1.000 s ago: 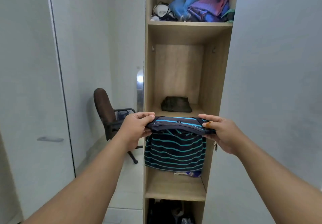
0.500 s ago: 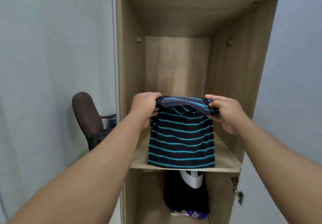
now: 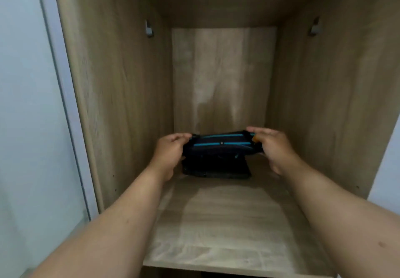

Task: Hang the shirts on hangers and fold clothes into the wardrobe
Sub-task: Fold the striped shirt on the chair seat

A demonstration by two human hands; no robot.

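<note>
Both hands reach deep into the wardrobe. The left hand and right hand each pinch 1 end of the folded striped shirt, held over a dark folded garment near the shelf's back edge.

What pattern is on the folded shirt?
Dark navy with thin turquoise stripes, seen from the head camera.

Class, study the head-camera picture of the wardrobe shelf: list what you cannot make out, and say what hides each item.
- Striped shirt: whether it has touched down on the dark folded garment is unclear; its own bulk hides the contact.
- Left hand and right hand: the fingers under the shirt are hidden by the cloth.
- The dark garment's type: shadowed, blurred.
- Compartment below the shelf: cut off by the picture's bottom edge.
</note>
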